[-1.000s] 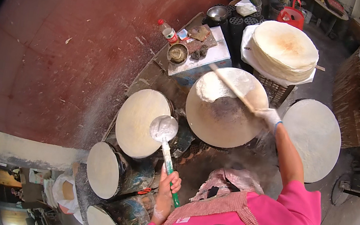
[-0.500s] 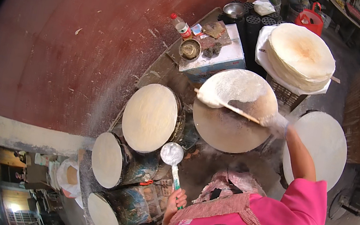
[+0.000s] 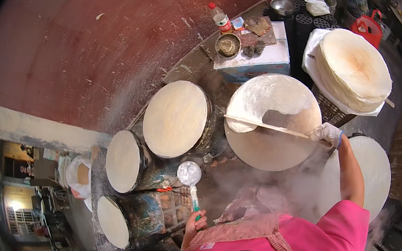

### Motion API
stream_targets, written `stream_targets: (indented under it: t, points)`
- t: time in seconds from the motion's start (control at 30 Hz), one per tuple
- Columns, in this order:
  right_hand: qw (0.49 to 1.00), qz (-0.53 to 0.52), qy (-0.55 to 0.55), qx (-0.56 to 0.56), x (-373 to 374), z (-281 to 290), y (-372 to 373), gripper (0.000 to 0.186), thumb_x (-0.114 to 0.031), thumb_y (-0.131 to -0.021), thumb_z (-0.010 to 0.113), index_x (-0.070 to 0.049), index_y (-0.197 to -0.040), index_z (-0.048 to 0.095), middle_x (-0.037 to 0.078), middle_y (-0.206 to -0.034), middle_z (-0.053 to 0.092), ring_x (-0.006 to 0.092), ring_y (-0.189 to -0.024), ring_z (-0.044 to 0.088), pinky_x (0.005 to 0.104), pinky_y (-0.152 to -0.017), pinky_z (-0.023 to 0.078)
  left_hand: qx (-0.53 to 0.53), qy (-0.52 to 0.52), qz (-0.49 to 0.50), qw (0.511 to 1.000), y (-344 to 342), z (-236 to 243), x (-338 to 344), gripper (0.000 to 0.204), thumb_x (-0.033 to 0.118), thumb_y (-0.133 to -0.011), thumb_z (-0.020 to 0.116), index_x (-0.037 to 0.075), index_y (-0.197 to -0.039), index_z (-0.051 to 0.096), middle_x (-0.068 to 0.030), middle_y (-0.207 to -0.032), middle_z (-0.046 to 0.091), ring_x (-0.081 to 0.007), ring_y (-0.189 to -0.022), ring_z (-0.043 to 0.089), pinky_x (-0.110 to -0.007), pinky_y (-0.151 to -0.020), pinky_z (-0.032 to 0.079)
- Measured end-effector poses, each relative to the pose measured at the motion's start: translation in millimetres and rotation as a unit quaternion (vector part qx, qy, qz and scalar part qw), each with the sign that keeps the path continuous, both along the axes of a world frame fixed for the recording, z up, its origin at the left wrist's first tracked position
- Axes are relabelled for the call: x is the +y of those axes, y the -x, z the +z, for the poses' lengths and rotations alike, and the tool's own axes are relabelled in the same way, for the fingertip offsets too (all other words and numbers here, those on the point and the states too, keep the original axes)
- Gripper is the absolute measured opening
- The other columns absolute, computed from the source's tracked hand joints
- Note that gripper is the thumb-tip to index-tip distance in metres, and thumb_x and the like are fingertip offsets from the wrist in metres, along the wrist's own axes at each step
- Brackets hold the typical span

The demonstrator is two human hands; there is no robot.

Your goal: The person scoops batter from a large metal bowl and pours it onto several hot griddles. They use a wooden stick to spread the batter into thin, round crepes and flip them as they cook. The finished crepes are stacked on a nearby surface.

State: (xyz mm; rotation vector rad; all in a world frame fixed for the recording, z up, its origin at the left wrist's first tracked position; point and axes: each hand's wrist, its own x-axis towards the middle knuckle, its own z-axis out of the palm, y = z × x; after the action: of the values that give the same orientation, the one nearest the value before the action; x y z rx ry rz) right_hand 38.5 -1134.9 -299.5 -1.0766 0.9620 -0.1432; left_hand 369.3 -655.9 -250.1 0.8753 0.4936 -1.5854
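Note:
My right hand (image 3: 328,134), in a white glove, grips the end of a long thin wooden spreading stick (image 3: 270,127). The stick lies level across a round griddle (image 3: 272,158) in front of me. White batter (image 3: 254,96) coats the griddle's far part around a bare patch, and a thick lump of it (image 3: 241,127) gathers by the stick's left end. Low and near my body, my bare left hand (image 3: 195,222) is closed on the green handle of a ladle (image 3: 188,173), whose round bowl is smeared with white batter.
Several other round griddles stand close by, including one at the left (image 3: 175,119) and one at the right (image 3: 370,178). A stack of flat round pancakes (image 3: 356,69) sits far right. Behind the griddle is a box (image 3: 253,65) with a bottle (image 3: 221,20) and bowl. Steam drifts near my apron.
The stick has turned from slanting to level, its left end coming nearer me along with the batter lump. Steam has thickened near my apron. My left hand still holds the ladle. The view has shifted slightly.

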Motion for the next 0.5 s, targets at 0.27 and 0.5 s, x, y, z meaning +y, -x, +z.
stream_targets:
  t: [0.27,0.5]
  points:
    - [0.953,0.099,0.284,0.037,-66.0,-16.8,-73.8,0.014,-0.018,-0.069,0.067,-0.005,-0.071,0.064,-0.002,-0.06,0.054,0.0081,-0.052,0.044,0.0263,-0.048,0.039,-0.04,0.021,-0.019,0.999,1.1,-7.6,25.9,0.015,0.024,-0.088,0.04,0.013,-0.078,0.043,0.0055,-0.044,0.028,-0.0084,-0.034,0.023,-0.022,-0.037,0.022]
    - [0.795,0.36,0.476,-0.108,-79.2,-52.3,17.7,0.01,-0.011,-0.071,0.066,-0.003,-0.069,0.059,0.004,-0.06,0.051,0.0095,-0.051,0.047,0.0222,-0.049,0.04,-0.037,0.053,0.005,0.998,2.4,-31.3,41.3,0.021,0.028,-0.091,0.035,0.014,-0.077,0.044,0.0051,-0.044,0.03,-0.0098,-0.034,0.025,-0.024,-0.042,0.028]
